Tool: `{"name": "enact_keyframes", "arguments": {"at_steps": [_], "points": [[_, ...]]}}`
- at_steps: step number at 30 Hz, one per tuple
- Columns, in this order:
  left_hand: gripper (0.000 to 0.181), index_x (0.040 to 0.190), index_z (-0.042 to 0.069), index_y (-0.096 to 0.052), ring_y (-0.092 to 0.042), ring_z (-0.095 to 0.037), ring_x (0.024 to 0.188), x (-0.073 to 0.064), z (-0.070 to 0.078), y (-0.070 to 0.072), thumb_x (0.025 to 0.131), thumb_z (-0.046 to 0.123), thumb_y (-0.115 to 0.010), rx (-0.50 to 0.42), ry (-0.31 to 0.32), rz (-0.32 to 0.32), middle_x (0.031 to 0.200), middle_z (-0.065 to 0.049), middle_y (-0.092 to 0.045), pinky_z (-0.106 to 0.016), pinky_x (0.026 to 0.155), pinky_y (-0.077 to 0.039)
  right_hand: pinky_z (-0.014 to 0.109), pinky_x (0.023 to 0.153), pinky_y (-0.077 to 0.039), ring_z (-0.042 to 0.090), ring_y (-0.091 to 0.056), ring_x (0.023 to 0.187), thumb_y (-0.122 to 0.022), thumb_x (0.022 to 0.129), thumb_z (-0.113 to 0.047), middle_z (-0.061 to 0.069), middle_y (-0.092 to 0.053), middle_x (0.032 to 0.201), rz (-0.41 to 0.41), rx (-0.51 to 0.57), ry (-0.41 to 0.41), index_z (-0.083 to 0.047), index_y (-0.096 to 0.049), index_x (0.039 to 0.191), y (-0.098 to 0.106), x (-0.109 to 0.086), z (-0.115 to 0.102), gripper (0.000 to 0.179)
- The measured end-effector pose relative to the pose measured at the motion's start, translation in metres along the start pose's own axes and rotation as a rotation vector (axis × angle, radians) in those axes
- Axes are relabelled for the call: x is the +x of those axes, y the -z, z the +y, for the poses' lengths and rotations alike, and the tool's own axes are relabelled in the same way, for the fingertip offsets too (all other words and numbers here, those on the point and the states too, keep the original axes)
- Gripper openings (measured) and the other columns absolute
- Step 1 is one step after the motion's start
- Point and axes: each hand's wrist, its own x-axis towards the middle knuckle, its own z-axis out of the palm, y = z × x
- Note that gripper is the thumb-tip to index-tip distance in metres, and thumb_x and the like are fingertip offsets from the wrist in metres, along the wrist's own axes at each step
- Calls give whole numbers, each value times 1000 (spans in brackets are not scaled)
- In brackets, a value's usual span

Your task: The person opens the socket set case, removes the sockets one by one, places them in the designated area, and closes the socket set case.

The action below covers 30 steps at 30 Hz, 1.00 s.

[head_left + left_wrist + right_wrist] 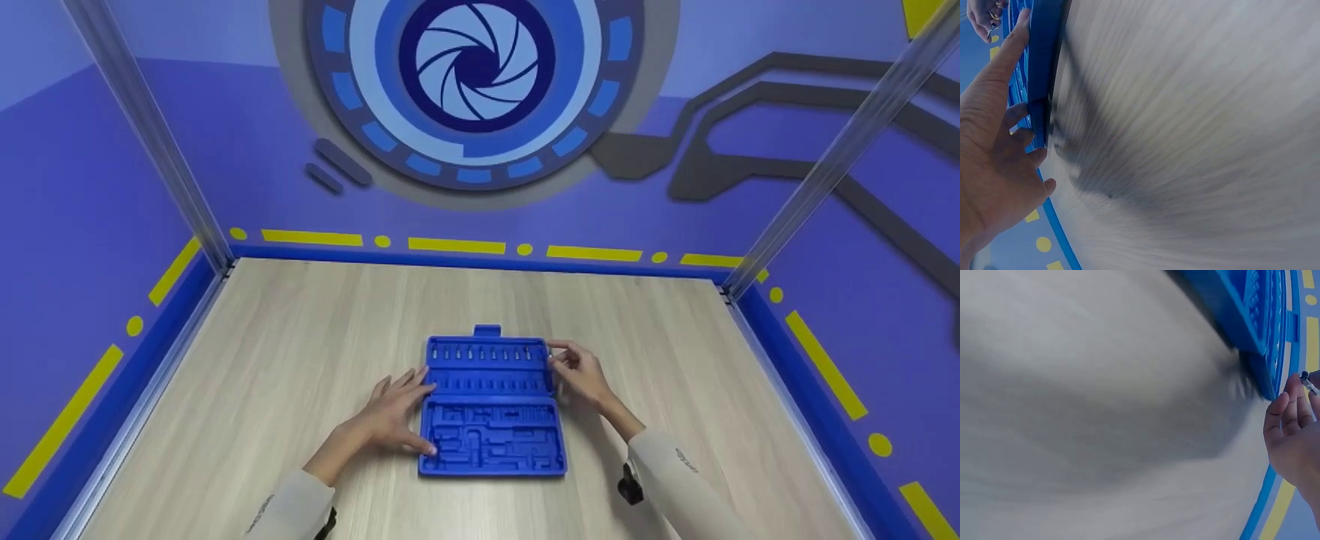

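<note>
An open blue plastic tool case lies on the table, its lid half away from me and its moulded half near me. A row of several small silver bits stands in the far half. My left hand rests along the case's left edge, thumb on the near half and fingers spread by the hinge. At the far right corner, my right hand pinches a small metal bit between thumb and fingertips. The bit's exact type is too small to tell.
The wooden table surrounds the case. Blue-purple panels with yellow markings close off the back and sides, with metal posts at the rear corners. Moulded recesses fill the near half of the case.
</note>
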Motion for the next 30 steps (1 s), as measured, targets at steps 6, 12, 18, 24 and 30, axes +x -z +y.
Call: {"name": "enact_keyframes", "arguments": {"at_steps": [6,12,18,24,30], "points": [[116,156,3,-38,-15,-50,156,-2,2,1,67,56,-90,-8,-4,2,170,-23,-17,-73,122,-6,17,57,-48,20,-64,67,-64,94,6,29,-71,91,-20,-52,-28,10,-64,125,15,1,27,32],[115,156,3,-39,-15,-49,156,-1,2,1,68,54,-91,-21,0,-5,170,-23,-18,-73,123,-6,17,52,-46,15,-64,65,-68,92,1,17,-72,85,-11,-219,-88,7,-67,122,26,-1,37,30],[114,156,4,-39,-15,-49,156,0,0,0,68,54,-91,-20,2,-4,169,-23,-18,-73,122,-6,21,52,-43,9,-57,58,-68,90,-4,8,-70,77,-8,-453,-126,5,-71,116,29,-6,38,28],[115,156,5,-38,-15,-48,156,0,-1,0,68,57,-90,-10,11,-4,170,-22,-18,-72,124,-6,28,58,-47,11,-55,63,-69,87,-4,4,-69,76,-2,-524,-128,3,-72,116,26,-7,34,30],[116,156,5,-38,-15,-49,156,0,-1,0,67,58,-90,-6,5,-1,170,-23,-17,-72,123,-6,34,64,-51,13,-58,68,-73,88,-7,5,-72,80,5,-544,-105,1,-73,114,25,-6,36,28]]}}
